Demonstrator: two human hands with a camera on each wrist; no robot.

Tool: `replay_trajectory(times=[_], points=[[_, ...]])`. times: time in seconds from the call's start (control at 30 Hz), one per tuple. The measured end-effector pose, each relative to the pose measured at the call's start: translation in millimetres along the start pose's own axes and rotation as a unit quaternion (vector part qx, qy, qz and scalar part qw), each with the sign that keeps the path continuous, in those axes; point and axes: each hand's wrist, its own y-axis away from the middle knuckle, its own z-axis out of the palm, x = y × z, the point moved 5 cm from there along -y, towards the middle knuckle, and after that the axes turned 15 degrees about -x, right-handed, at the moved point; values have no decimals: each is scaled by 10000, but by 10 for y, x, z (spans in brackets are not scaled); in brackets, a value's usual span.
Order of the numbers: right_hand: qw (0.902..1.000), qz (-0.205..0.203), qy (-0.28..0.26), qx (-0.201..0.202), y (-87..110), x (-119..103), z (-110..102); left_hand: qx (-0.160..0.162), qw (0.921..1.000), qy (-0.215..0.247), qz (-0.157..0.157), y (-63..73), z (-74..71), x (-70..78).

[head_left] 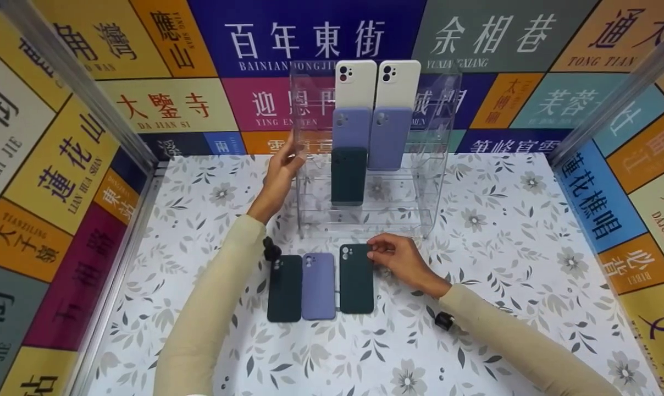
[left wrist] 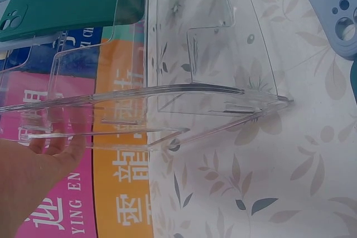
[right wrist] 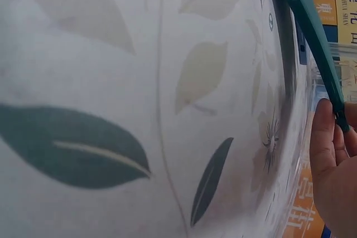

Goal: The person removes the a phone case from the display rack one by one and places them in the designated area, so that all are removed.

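My right hand (head_left: 403, 258) pinches the top right corner of a dark green phone case (head_left: 357, 283) over the table. In the right wrist view that case (right wrist: 317, 37) appears edge-on, its near end between fingertips and thumb. My left hand (head_left: 280, 176) holds the left side edge of a clear acrylic display stand (head_left: 365, 218). Through the clear plastic the left wrist view shows its fingers (left wrist: 56, 144) at the edge. On the stand are two white cases (head_left: 356, 91), two lavender cases (head_left: 389, 137) and one dark green case (head_left: 348, 179) in front.
Left of the held case, a lavender case (head_left: 318, 286) and another dark green case (head_left: 285, 289) lie side by side on the floral tabletop (head_left: 502, 242). Colourful panels with large printed characters (head_left: 304, 38) rise behind the stand and on both sides.
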Motion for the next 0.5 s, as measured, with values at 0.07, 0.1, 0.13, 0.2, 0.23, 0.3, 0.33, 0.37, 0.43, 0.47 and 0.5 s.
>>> replay_trajectory(times=[0.07, 0.1, 0.13, 0.2, 0.23, 0.3, 0.33, 0.37, 0.43, 0.47, 0.5], points=[[10000, 12, -3, 12, -7, 14, 6, 0, 10000, 4, 2, 0, 0, -1], [10000, 22, 7, 14, -9, 22, 10, -1, 10000, 9, 4, 1, 0, -3], [10000, 33, 17, 19, -12, 28, 13, -4, 10000, 30, 16, 0, -1, -4], [10000, 72, -6, 19, -16, 44, 25, -8, 10000, 40, 25, 3, -1, -4], [9999, 95, -41, 10, -18, 53, 33, -2, 10000, 41, 24, 3, -2, -6], [9998, 164, -114, -19, -19, 71, 54, -5, 10000, 35, 7, 3, -2, -8], [9997, 191, -157, -36, -20, 80, 64, -5, 10000, 29, -3, 4, -2, -9], [9996, 224, -187, -63, -19, 88, 76, -5, 10000, 18, -12, 6, -2, -7], [9994, 275, -179, -123, -21, 108, 96, -11, 10000, 13, -19, 10, -2, -9], [9993, 293, -164, -157, -23, 117, 106, -11, 10000, 12, -20, 13, -3, -9], [9993, 298, -148, -193, -25, 124, 114, -11, 10000, 21, -11, 15, -4, -11]])
